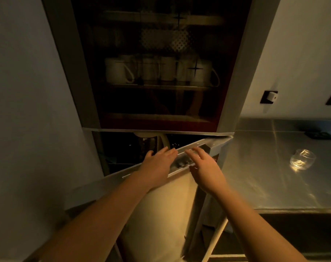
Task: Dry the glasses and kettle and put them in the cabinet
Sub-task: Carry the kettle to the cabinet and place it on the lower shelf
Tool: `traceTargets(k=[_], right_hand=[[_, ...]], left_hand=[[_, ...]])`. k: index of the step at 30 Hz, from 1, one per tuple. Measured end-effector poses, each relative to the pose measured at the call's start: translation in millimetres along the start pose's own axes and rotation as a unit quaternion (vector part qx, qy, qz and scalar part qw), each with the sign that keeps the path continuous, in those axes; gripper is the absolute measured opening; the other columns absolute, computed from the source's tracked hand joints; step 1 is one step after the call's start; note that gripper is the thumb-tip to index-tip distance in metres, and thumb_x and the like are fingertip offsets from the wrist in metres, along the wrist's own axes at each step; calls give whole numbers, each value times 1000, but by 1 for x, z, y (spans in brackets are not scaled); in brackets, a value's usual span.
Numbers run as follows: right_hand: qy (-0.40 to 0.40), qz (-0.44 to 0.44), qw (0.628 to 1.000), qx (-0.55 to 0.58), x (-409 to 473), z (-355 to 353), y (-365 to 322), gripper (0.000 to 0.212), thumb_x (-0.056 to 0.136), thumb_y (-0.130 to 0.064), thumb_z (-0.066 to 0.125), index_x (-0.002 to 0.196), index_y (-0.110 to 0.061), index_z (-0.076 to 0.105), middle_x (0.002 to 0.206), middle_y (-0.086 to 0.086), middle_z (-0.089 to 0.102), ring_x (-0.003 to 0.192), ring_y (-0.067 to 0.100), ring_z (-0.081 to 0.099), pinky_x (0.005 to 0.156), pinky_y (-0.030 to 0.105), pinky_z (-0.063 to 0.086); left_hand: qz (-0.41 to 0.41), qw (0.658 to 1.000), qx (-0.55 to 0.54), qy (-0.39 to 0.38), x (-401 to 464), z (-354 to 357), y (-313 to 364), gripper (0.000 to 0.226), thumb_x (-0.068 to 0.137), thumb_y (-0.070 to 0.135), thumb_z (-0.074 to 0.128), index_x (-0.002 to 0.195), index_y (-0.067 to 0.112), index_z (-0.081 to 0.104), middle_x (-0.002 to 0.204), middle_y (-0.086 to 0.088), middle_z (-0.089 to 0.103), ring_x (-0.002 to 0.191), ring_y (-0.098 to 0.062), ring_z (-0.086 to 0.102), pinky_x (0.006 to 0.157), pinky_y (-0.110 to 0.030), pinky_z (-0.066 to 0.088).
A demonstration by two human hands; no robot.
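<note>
The pale kettle (151, 142) stands inside the dark lower compartment of the tall grey cabinet (70, 76), just under the upper section's bottom edge. The lower door (202, 144) hangs partly open, its top edge running diagonally toward me. My left hand (157, 163) reaches over that edge with straight fingers, close to the kettle's handle. My right hand (204, 167) hovers on the outer side of the door, fingers spread and holding nothing. One clear glass (302, 159) lies on the steel counter at the right.
Behind the upper glass door (161, 103) stand several white mugs (161, 71) on a shelf. The steel counter (265, 176) runs to the right, with a small dark object (319, 135) at its back and wall sockets (269, 96) above. A grey wall is on the left.
</note>
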State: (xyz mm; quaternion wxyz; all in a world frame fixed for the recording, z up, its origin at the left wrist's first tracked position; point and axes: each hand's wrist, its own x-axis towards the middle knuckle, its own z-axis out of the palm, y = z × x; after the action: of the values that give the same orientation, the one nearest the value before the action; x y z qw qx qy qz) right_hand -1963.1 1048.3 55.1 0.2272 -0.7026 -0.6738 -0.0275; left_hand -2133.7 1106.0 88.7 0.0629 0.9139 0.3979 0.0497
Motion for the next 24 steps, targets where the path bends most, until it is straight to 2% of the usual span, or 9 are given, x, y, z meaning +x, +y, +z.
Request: traceTargets(k=[4,7,13,18,24], right_hand=[[-7,-49,998,-24,-8,20,-6,61,89,-14,59,143,-29,36,149,0,35,134,21,38,111,37,36],[-44,-37,997,-46,-7,32,-8,64,92,-17,56,147,-31,28,154,-1,27,140,21,28,115,41,29],[-62,-21,996,-58,5,45,-14,71,93,-15,51,150,-33,14,158,-2,11,146,19,9,119,42,18],[-61,9,996,-59,15,53,-23,74,92,-12,50,150,-33,10,159,0,7,147,20,4,119,43,16],[-66,33,995,-63,27,58,-31,77,91,-11,51,151,-31,6,160,2,4,147,21,-3,120,44,9]], left_hand=[[-27,999,-12,14,7,3,-5,70,97,12,47,154,23,8,162,5,3,148,-15,-1,120,-48,3],[-50,996,-42,55,7,10,-9,66,99,24,46,153,25,9,162,5,5,148,-14,0,120,-45,0],[-94,983,-63,143,-9,37,-8,61,99,23,44,152,28,16,160,2,12,148,-19,6,121,-40,8],[-147,980,-31,127,-7,52,-21,61,97,21,44,152,24,16,159,-3,13,146,-24,8,119,-39,9],[-142,980,-21,140,6,58,-34,65,96,19,48,152,22,16,156,-5,20,145,-25,14,119,-40,12]])
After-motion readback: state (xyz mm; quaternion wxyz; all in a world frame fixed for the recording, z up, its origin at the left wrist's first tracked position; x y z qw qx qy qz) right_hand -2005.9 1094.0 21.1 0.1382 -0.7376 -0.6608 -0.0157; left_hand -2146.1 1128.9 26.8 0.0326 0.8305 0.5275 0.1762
